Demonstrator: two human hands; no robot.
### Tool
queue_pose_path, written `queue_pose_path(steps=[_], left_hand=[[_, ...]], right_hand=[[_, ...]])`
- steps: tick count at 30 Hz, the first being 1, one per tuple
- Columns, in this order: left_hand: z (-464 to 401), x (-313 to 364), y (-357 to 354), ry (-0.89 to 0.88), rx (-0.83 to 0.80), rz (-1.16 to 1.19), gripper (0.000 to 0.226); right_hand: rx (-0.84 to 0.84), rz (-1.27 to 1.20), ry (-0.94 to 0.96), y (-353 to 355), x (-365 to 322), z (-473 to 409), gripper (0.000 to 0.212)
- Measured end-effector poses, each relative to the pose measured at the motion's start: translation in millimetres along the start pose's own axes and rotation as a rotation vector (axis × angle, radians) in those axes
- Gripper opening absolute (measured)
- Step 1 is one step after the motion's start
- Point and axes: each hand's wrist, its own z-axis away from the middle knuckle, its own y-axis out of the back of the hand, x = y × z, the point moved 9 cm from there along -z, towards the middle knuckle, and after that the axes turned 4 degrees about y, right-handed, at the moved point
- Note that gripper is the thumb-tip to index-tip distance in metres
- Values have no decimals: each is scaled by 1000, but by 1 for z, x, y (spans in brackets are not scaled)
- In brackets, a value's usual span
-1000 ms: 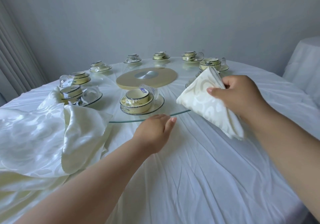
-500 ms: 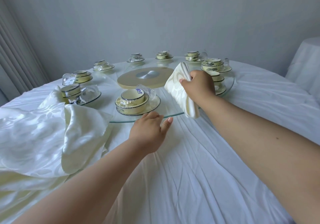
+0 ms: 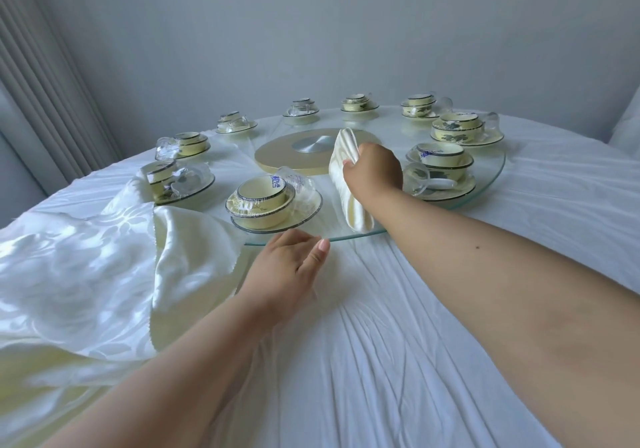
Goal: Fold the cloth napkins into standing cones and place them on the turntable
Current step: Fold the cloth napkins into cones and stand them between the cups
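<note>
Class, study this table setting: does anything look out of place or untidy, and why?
Yes. A loose heap of cream cloth sprawls over the table's left side, its edge lapping against a wrapped place setting on the glass turntable. The white tablecloth is also heavily creased.

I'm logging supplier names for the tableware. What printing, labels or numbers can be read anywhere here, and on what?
Blue print on the plastic wrap of the nearest bowl set: too blurred to read.
Blue print on the wrapped bowl set beside the right hand: too blurred to read.
Nothing else carries text.
</note>
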Motion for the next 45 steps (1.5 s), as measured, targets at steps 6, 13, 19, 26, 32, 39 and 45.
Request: queue_pose_path(steps=[6,13,19,26,32,39,45], left_hand=[[0,-1,-1,-18,-3,-53,79],[-9,15,5,42,29,-144,70],[-20,39,9,30,167,-54,50],[-41,45,-11,142,167,-33,52],[-46,39,-9,208,212,7,59],[-47,40,-14,196,190,9,72],[-51,40,-10,300,152,168,56]], right_hand=[[-29,96,17,-16,-10,1,22],[-58,112,28,-11,0,7,52],[-45,-20,46,7,19,27,49],[-28,-44,289,8,13,64,70],[54,8,208,14,26,58,77],[-44,63,227,5,23,62,86],[-50,-73,202,0,26,58,105]])
